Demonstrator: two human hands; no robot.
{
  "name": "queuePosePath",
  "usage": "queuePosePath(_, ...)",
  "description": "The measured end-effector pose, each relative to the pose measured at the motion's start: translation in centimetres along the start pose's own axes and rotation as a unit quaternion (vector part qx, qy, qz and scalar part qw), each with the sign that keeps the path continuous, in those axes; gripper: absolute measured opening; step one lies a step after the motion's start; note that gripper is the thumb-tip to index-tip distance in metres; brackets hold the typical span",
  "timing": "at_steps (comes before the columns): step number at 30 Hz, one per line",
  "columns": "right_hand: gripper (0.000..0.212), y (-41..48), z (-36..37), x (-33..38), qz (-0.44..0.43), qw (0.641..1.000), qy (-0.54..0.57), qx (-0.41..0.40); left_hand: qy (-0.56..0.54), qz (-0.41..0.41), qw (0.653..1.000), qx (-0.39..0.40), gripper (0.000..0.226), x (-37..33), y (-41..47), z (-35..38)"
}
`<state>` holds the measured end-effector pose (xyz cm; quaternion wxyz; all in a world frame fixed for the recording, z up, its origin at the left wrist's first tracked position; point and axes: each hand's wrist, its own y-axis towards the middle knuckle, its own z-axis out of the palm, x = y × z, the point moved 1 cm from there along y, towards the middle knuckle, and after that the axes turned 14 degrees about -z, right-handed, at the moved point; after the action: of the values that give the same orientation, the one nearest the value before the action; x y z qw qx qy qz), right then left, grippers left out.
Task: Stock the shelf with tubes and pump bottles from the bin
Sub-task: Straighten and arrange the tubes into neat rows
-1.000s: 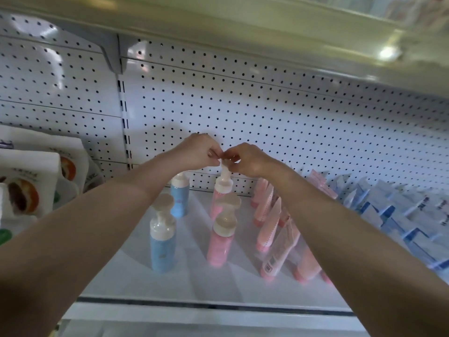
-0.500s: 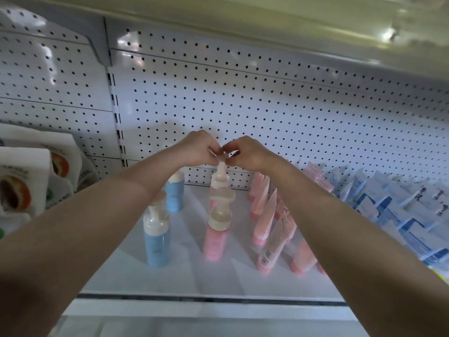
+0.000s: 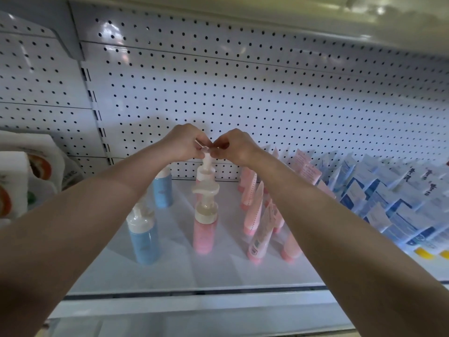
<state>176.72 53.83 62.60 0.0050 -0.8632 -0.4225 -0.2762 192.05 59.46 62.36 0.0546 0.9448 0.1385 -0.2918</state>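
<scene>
Both hands are on one bottle. Landmark = front pink pump bottle (image 3: 204,235), upright on the white shelf (image 3: 184,271), mid-depth.

Rear pink pump bottle (image 3: 206,170) is directly behind the landmark, upright, close to the pegboard back panel (image 3: 243,93). Its body is mostly hidden by the landmark's pump head.

Left hand (image 3: 184,142) is above and behind the landmark, a bit to its left. Fingers are curled in tight and the tips pinch the white nozzle on top of the rear pink pump bottle.

Right hand (image 3: 237,145) is above and behind the landmark, a bit to its right. Fingers are curled the same way and pinch the same nozzle from the other side (the fingertips of the two hands nearly meet over it). I cannot tell exactly which fingers make contact.

Front blue pump bottle (image 3: 144,242) is left of the landmark, roughly level with it, upright and apart from it. Rear blue pump bottle (image 3: 163,188) is behind and left of the landmark, partly behind the left forearm.

Pink tubes (image 3: 254,215) are right of the landmark, standing cap-down in rows running front to back. The right forearm covers some of them.

Blue-and-white boxes (image 3: 388,198) are well right of the landmark, beyond the tubes, packed in leaning rows.

White printed packs (image 3: 26,176) are far left of the landmark, in the next bay.
</scene>
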Motion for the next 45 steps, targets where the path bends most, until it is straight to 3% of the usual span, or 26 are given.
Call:
queuePosePath(6, 0.015, -0.1, 0.1, -0.5, 0.006, 1.0, 0.009, -0.023, -0.034, -0.014, 0.999, -0.003, 0.032, 0.1, -0.3, 0.0)
queuePosePath(15, 0.033, 0.0, 0.4, -0.6, 0.021, 0.996, 0.052, -0.065, -0.027, -0.011, 1.0, -0.001, 0.032, 0.2, -0.7, 0.0)
queuePosePath(21, 0.053, 0.0, 0.6, -0.1, 0.008, 0.993, 0.105, -0.051, -0.052, -0.028, 0.998, 0.005, 0.045, 0.7, -0.5, 0.0)
queuePosePath(25, 0.053, 0.1, 0.8, 0.0, 0.003, 0.992, 0.111, -0.057, -0.048, -0.032, 0.998, 0.024, 0.052, 0.7, -0.3, 0.0)
queuePosePath(31, 0.044, 0.0, 0.8, 0.5, -0.022, 0.994, 0.108, -0.024, 0.014, -0.02, 1.0, -0.013, 0.028, 1.1, -0.2, 0.1)
queuePosePath(37, 0.037, 0.0, 0.8, 0.5, -0.046, 0.994, 0.095, -0.007, 0.044, -0.02, 0.998, -0.045, 0.024, 0.9, -0.4, -0.3)
queuePosePath(45, 0.046, 0.5, 1.2, -0.2, -0.056, 0.996, 0.074, -0.01, 0.045, -0.015, 0.997, -0.053, 0.023, 0.6, -0.6, 0.0)
